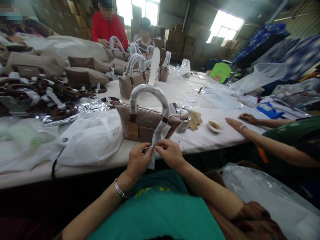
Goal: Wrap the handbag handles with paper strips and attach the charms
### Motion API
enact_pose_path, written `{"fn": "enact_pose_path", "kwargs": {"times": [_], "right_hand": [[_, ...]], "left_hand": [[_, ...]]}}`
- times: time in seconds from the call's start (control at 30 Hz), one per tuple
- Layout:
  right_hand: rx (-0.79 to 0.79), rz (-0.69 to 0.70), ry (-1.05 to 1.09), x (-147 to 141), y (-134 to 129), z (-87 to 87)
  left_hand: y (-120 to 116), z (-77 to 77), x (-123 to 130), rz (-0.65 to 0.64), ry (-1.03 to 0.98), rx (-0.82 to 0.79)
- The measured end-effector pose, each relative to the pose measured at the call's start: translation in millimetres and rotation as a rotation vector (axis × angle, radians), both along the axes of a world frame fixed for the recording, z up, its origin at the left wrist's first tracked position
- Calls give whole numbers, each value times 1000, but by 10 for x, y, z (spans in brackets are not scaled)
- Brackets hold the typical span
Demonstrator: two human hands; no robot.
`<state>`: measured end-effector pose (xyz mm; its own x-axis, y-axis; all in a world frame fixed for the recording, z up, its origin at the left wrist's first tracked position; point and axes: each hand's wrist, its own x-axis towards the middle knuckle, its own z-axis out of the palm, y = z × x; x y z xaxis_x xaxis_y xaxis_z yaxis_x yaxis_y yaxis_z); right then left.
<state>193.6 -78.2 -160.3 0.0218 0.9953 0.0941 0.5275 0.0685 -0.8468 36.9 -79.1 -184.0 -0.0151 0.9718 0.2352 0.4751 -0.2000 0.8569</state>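
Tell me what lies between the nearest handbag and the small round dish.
In the head view, a ragged brown sheet and a grey object lie between the handbag and the dish.

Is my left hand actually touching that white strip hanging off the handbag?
Touching: the head view shows your left hand pinching the white strip low in front of the handbag.

A single head-worn view looks forward and down from chest-side of the surface (197,141), hands (153,155) close, windows (225,26) far off.
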Motion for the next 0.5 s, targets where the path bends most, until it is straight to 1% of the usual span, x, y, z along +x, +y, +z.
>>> {"fn": "enact_pose_path", "kwargs": {"times": [0.07, 0.13, 0.2, 0.27, 0.33, 0.4, 0.47, 0.5], "right_hand": [[28, -16, -61, 3, 11, -10], [43, -28, -124, 10, 28, -6], [24, -41, -163, 20, 36, 5], [-17, -67, -149, 30, 29, -1], [-70, -70, -22, 35, 26, -59], [-147, 32, 230, 28, 55, -172], [-153, 104, 381, 16, 105, -295], [-134, 114, 398, 12, 124, -343]], "left_hand": [[9, 12, 13, -31, -89, -104], [16, 13, 21, -69, -222, -215], [11, 2, 24, -90, -368, -297], [-4, -32, 23, -108, -500, -364], [4, -104, 10, -114, -603, -429], [68, -204, -17, -138, -653, -465], [166, -277, -50, -188, -667, -453], [210, -287, -62, -215, -644, -438]]}}
